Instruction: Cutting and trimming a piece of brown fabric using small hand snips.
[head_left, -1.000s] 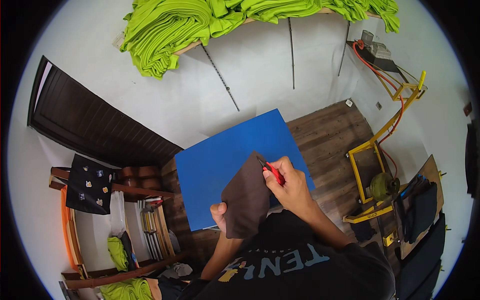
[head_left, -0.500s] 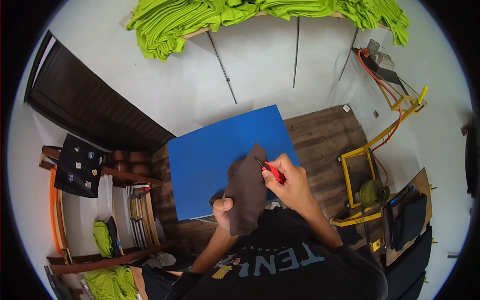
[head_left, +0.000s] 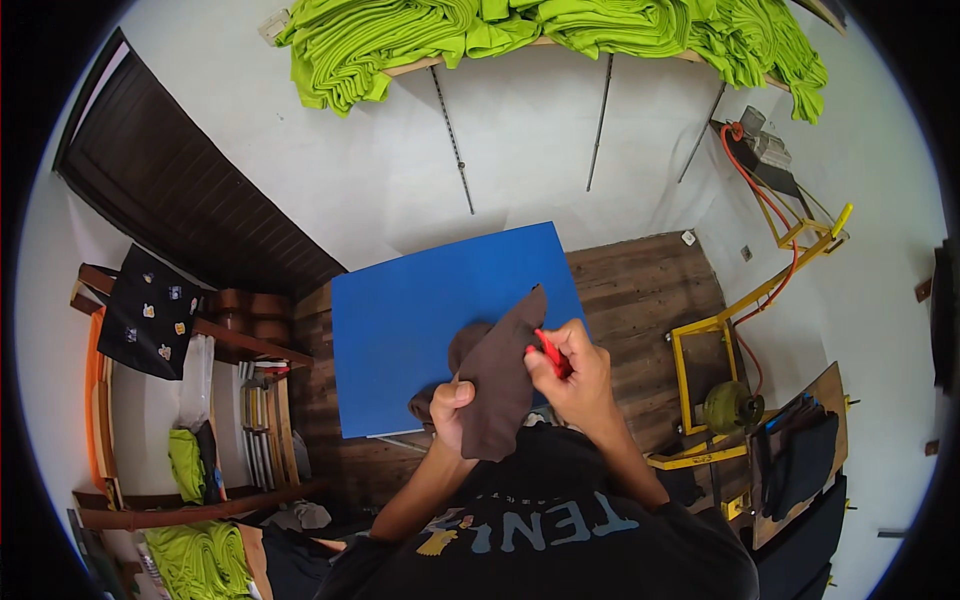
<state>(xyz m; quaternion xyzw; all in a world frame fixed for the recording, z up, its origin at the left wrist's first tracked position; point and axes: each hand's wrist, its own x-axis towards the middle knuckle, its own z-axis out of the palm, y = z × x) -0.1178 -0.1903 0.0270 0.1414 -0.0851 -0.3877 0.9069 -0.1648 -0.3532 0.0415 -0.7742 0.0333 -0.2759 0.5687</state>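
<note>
My left hand (head_left: 449,416) is closed on a piece of dark brown cloth (head_left: 497,387), its thumb on top of the fabric. The cloth rises to a narrow upper end, and more of it hangs down behind over the blue table (head_left: 405,310). In my right hand (head_left: 577,377) is a pair of red-handled thread snips (head_left: 551,354), gripped at the cloth's right edge. Their blades are hidden or too small to make out now.
Bright green folded garments (head_left: 600,25) fill a wall shelf beyond the table. A yellow metal frame (head_left: 690,385) with an orange hose and a green tank (head_left: 733,408) stands to the right. Shelving with a black printed cloth (head_left: 150,318) is on the left.
The cloth's upper end has tilted to the right. My right hand with the snips has moved slightly lower along the edge, and the dark blade seen before no longer shows.
</note>
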